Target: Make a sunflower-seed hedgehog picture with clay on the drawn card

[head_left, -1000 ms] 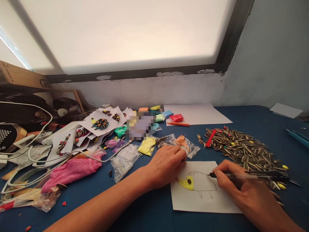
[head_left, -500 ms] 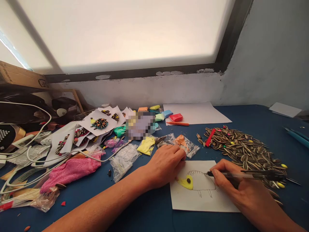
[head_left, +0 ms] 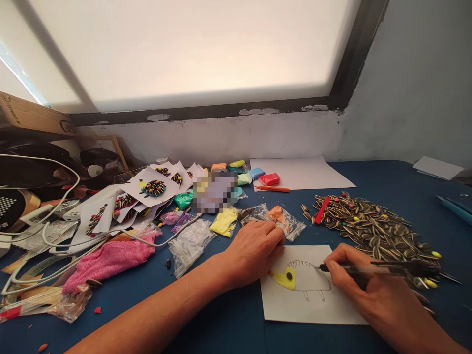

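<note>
On the blue table lies a sheet of white paper (head_left: 313, 312) with a line-drawn animal body, short legs and a row of scalloped marks along its back. Its head is yellow clay (head_left: 280, 280) with a dark round eye (head_left: 289, 276). My right hand (head_left: 361, 280) is closed around a black pen (head_left: 354, 269), whose tip meets the outline at the upper right of the back. My left hand (head_left: 254, 250) rests over the paper's upper left corner, fingers curled together; its fingertips are hidden, so I cannot see whether anything is between them.
Striped sunflower seeds (head_left: 376, 231) are heaped at right with a red strip (head_left: 322, 210). Clay packs, including a red one (head_left: 270, 179), an orange tool (head_left: 272, 189) and plastic bags (head_left: 191, 243) lie behind. Seed-covered pictures (head_left: 151, 187), a pink cloth (head_left: 110, 265) and white cables crowd the left.
The pen tip has shifted slightly right and down along the back's outline, with my right hand. My left hand stays on the paper. The whole view has shifted very slightly.
</note>
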### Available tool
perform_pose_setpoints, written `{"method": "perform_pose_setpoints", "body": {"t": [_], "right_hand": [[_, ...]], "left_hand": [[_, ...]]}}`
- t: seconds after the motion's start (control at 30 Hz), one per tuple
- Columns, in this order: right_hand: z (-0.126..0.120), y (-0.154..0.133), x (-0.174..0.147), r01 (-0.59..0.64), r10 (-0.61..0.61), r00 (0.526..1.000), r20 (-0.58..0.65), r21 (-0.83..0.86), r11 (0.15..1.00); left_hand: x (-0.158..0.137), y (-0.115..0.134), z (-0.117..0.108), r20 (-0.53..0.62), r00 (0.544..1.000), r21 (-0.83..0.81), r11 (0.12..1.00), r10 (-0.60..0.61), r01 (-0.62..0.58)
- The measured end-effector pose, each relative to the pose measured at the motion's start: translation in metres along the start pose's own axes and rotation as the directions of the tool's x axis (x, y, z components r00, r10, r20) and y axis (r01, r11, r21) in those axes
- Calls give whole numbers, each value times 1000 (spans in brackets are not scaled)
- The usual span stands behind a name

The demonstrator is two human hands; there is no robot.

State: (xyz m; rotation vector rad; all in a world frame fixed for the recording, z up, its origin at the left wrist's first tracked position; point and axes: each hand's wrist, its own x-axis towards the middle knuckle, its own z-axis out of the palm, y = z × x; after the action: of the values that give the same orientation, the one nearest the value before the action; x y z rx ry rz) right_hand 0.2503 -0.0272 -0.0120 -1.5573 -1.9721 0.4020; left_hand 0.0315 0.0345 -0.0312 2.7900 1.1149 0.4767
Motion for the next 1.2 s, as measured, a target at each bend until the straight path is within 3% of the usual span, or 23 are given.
{"method": "perform_pose_setpoints", "body": {"t": [0.33, 0.93, 1.2], "right_hand": [[4, 0, -2, 49, -47, 998, -41, 53, 997], [15, -2, -4, 20, -32, 994, 106, 113, 993], [15, -2, -4, 96, -100, 994, 37, 103, 990]], "left_hand": [[0, 1, -3, 31, 999, 22, 1000, -6, 6], [1, 2, -2, 23, 1000, 38, 999, -1, 0], [1, 2, -2, 28, 1000, 43, 999, -7, 6]]}}
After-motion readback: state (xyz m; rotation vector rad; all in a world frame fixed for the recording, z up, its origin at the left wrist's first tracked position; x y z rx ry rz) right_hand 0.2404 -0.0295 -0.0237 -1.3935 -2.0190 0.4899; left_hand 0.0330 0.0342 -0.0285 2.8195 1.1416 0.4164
